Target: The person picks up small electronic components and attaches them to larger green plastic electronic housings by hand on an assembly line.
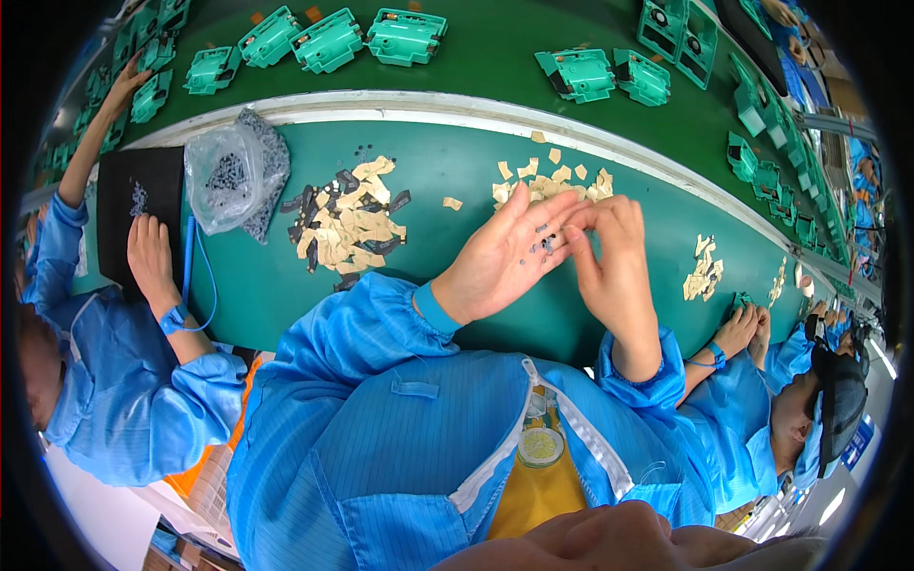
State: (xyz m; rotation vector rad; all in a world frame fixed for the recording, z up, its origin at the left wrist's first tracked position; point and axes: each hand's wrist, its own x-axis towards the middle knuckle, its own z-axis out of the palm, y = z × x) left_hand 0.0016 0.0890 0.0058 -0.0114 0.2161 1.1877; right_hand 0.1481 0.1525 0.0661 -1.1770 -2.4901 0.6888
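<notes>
Palm up, the left hand [497, 255] is flattened tray-like, apparently to keep its small dark parts [547, 245] beside the bent right hand [614, 249], whose grip cannot be told, with tan scraps [545, 185] just beyond both.

Teal-green plastic housings [407, 38] lie in groups along a dark green conveyor belt [490, 71] beyond a pale rail [409, 103]. At the left, a blue-smocked co-worker [143, 400] is beside a black mat [116, 214]; at the right, another co-worker [788, 414] wears a black cap [843, 404].
</notes>
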